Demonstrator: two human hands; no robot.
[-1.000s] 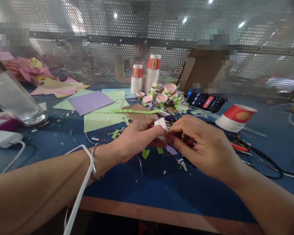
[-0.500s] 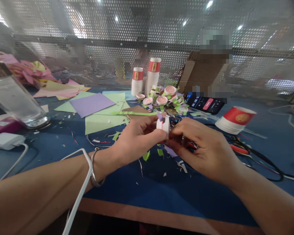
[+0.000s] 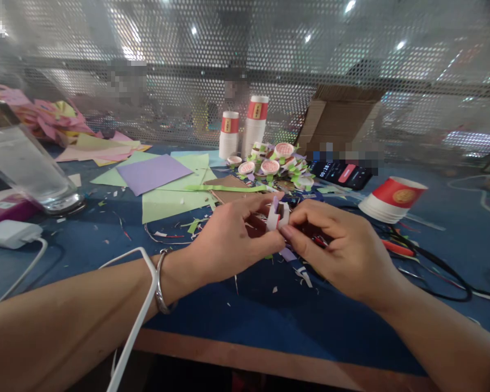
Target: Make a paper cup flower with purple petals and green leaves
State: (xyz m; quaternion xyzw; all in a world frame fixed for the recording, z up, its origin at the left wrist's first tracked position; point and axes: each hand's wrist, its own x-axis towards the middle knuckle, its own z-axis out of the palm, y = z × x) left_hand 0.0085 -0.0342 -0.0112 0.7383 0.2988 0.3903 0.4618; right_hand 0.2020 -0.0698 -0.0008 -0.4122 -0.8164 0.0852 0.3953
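Observation:
Between my hands is a small white round paper piece (image 3: 273, 219) with a purple strip sticking up and a bit of red on its side. My left hand (image 3: 239, 231) pinches it between thumb and fingers from the left. The fingertips of my right hand (image 3: 335, 242) are pressed together at its right edge. What lies between the right fingertips is hidden. Just behind my hands is a pile of similar white discs (image 3: 270, 167) with red print and green paper bits. A bright green paper strip (image 3: 228, 189) lies beyond my left hand.
Two paper cup stacks (image 3: 228, 136) stand at the back, and a tipped red-and-white cup (image 3: 396, 200) lies right. A phone (image 3: 341, 173) leans near a cardboard box (image 3: 338, 117). Purple paper (image 3: 153, 173), a glass (image 3: 36, 169) and a white cable (image 3: 136, 305) are left. Scraps litter the blue table.
The white paper piece has turned and shifted slightly right in my left fingers. My right thumb and fingertips have risen a little onto its edge.

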